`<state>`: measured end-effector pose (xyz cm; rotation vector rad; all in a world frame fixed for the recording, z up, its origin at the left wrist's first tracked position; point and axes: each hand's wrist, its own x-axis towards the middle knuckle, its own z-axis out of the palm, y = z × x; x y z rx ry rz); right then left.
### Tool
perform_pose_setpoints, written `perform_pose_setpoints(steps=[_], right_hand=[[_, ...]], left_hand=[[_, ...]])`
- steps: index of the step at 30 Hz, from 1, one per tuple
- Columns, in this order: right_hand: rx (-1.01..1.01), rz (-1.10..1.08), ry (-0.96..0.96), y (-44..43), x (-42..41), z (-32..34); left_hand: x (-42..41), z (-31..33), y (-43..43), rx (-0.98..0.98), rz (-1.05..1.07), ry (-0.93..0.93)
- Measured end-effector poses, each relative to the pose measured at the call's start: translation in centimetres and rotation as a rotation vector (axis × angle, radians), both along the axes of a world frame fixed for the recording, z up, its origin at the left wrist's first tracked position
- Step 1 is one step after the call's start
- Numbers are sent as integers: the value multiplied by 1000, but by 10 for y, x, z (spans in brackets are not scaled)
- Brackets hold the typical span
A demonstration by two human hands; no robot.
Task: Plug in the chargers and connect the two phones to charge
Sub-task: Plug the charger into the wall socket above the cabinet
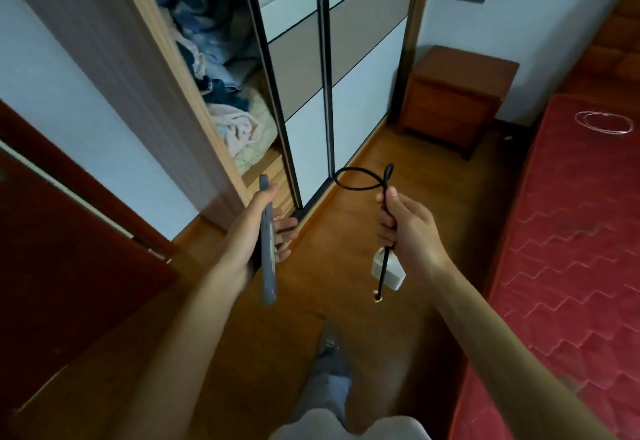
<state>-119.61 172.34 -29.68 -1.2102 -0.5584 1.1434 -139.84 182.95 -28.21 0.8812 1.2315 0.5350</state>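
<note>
left hand (pixel 258 228): closed around a dark grey phone (pixel 267 242), thumb along the near edge, fingers wrapped behind. We see the phone edge-on, long axis running 12 to 6.
right hand (pixel 407 228): fist closed on a black cable (pixel 360 181). The cable loops out above the fist toward 11, and one end hangs below it toward 6.
charger: white charger block (pixel 388 271) dangles just under our right hand, touching the hanging cable end; the connector tip (pixel 377 298) sits below it.
second cable: a thin white cable (pixel 602 123) lies coiled on the red mattress (pixel 571 231) at 2, well apart from both hands.
phone vs cable: apart, not connected; hands side by side, phone at 9 of the cable.
surroundings: wardrobe (pixel 301 76) with sliding doors at 12, clothes inside its open left part; wooden nightstand (pixel 457 96) at 1; wood floor (pixel 329 266) below us.
second phone: we can't spot it.
</note>
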Motion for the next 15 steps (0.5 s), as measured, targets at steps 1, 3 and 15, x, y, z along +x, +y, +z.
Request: perform_pose_setpoints(steps=[1,3,15], right_hand=[[-4,-21,-5,16,6,0],[-20,-58,-18,50,18,3],[-28,-255,-28,196,91,12]], left_hand=[[8,0,21,-2,-22,-2],[25,2,63,7,-63,1],[122,6,242,58,-274,24]])
